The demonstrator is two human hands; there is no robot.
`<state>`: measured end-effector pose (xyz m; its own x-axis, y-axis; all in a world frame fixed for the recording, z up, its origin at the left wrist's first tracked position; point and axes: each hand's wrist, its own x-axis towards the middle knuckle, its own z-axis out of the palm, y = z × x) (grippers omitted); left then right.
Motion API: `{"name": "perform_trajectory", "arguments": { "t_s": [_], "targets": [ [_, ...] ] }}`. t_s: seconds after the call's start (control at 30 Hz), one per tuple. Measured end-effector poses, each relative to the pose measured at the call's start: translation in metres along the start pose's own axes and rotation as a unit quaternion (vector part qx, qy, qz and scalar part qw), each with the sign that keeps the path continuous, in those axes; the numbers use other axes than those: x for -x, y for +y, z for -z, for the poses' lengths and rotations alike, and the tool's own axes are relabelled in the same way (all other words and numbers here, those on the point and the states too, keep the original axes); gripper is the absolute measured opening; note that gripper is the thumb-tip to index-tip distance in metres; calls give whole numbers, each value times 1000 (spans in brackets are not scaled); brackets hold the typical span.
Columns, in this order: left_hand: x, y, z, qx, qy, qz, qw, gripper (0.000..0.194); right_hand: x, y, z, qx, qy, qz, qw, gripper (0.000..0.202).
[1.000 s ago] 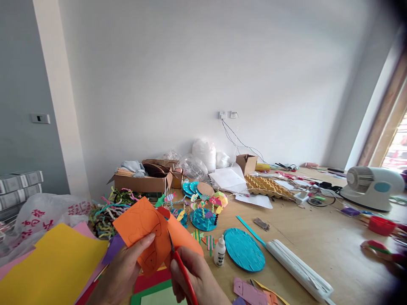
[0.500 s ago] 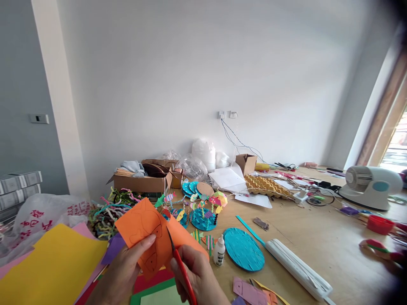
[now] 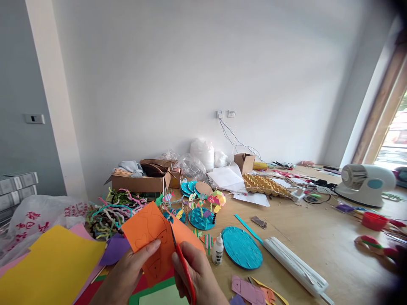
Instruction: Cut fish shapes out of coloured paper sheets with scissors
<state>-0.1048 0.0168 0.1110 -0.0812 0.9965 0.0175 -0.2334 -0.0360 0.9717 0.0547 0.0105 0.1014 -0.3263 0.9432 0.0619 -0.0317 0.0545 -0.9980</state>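
An orange paper sheet (image 3: 148, 231) with fish outlines drawn on it is held up low in the centre. My left hand (image 3: 133, 264) grips it from the left, thumb on the front beside a drawn fish. Red-handled scissors (image 3: 184, 267) are in my right hand (image 3: 199, 271), their dark blades upright at the slit between the drawn part and the plain right part of the sheet. Whether the blades are parted is hard to tell. A white glue bottle (image 3: 218, 250) stands to the right of my right hand, beside a blue textured oval (image 3: 242, 248).
Yellow paper (image 3: 54, 264) and a pipe-cleaner heap (image 3: 117, 214) lie left. Decorated blue discs (image 3: 202, 218) stand behind the hands. A white power strip (image 3: 294, 264), purple cut pieces (image 3: 246, 290) and a fan (image 3: 365, 184) are to the right. Cardboard boxes (image 3: 140, 182) line the wall.
The orange sheet has shifted slightly right and down relative to the table, with its plain right part lower. The scissors remain at the slit. The whole view has shifted slightly.
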Motion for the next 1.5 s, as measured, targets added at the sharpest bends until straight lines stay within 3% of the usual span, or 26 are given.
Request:
{"name": "perform_trajectory", "arguments": {
  "t_s": [0.13, 0.3, 0.47, 0.57, 0.63, 0.8, 0.87, 0.93, 1.0, 1.1, 1.2, 1.3, 1.4, 1.5],
  "targets": [
    [1, 3, -2, 18, -24, 26, 999, 52, -1, 2, -1, 0, 5, -2, 1000, 66],
    [6, 15, -10, 72, 15, 42, 996, 70, 3, -7, 2, -30, 2, 39, 999, 62],
    [9, 9, -7, 14, 4, 27, 1000, 55, 3, -3, 2, -75, 81, 135, 985, 41],
    [11, 1, -6, -36, 5, -6, 999, 51, 5, -5, 1, -64, 118, 126, 983, 27],
    [13, 1, -8, -52, -31, -22, 998, 48, 8, -14, 4, -58, 129, 110, 984, 23],
    [12, 16, -12, -23, -187, -28, 982, 52, 27, -50, 36, 30, 134, 106, 985, 18],
    [8, 22, -11, -29, -181, -38, 982, 46, 41, -62, 57, 91, 140, 107, 980, 17],
    [3, 24, -10, -40, -120, -43, 991, 35, 58, -65, 79, 160, 157, 79, 971, 15],
    [-1, 24, -7, -33, -59, -44, 997, 30, 78, -56, 100, 228, 169, 32, 959, 14],
    [-5, 23, -4, -11, -13, -46, 999, 31, 106, -25, 125, 323, 173, -58, 928, 11],
    [-9, 20, -1, -28, 4, -46, 999, 31, 128, 16, 142, 449, 167, -138, 867, 11],
    [-10, 17, -1, -51, -4, -48, 998, 31, 139, 48, 155, 485, 188, -179, 835, 9],
    [-10, 14, -1, -79, -15, -48, 996, 31, 141, 61, 165, 516, 230, -207, 799, 7],
    [-9, 14, -2, -104, -6, -68, 992, 27, 133, 51, 166, 533, 270, -177, 782, 13]
  ]
}}
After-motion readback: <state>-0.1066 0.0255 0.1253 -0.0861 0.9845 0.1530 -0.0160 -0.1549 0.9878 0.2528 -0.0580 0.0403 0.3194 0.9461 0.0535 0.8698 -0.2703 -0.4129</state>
